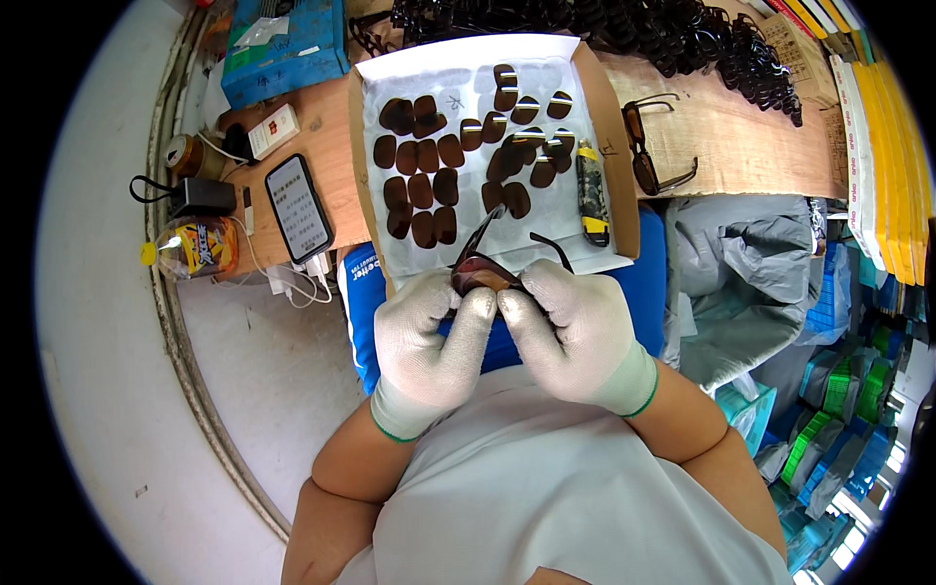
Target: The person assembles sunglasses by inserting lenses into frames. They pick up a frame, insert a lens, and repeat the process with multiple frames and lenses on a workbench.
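A pair of dark-framed sunglasses (pixel 485 275) is held at the near edge of a shallow cardboard box (pixel 616 146). My left hand (pixel 429 341), in a pale knit glove, grips its left part with thumb and fingers. My right hand (pixel 583 331), gloved alike, pinches it from the other side. Both thumbs press close together at a brownish lens, and the temples point away from me. My fingers hide part of the frame. Brown lenses (pixel 420 188) lie in rows and small overlapping piles on white paper in the box. At its right side rests a tool with yellow and patterned wrapping (pixel 592 190).
Another pair of glasses (pixel 641 148) lies right of the box, below a heap of dark frames (pixel 673 39). To the left are a phone (pixel 298 208), a black device (pixel 203 197), a plastic bottle (pixel 200 246) and a blue case (pixel 283 54). Grey sheeting (pixel 741 283) hangs at right.
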